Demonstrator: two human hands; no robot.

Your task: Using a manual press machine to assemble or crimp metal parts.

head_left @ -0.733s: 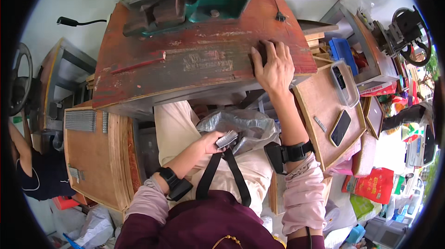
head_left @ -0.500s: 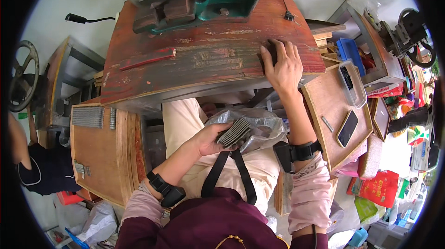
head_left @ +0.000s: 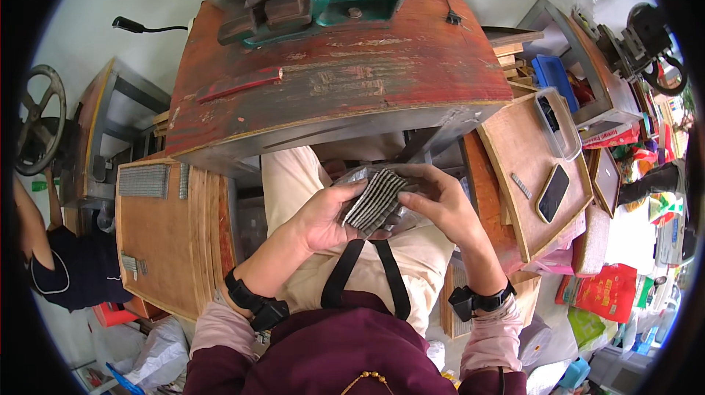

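The left hand (head_left: 319, 215) is grasping a stack of thin grey strips (head_left: 376, 202), with the thumb lying along the upper left edge and the palm supporting the left side. The right hand (head_left: 449, 207) is curving around the right side of the stack, its thumb and fingers meeting that edge; whether it is gripping or only steadying the stack, the view is not showing clearly. The stack is sitting above the person's lap, tilted, its strips lying side by side and showing as light and dark bands. A clear plastic bag (head_left: 408, 225) is lying partly behind the stack.

In front, a worn red workbench (head_left: 345, 94) is supporting a green machine (head_left: 360, 0) and a black plug (head_left: 453, 19). To the right, a wooden tray (head_left: 502, 146) is holding a phone (head_left: 552, 193), a short strip (head_left: 521, 185) and a clear box (head_left: 567, 134). To the left, a wooden board (head_left: 158, 222) is carrying a block of strips (head_left: 144, 180) along its far edge and a few loose pieces (head_left: 134, 265) nearer the person.
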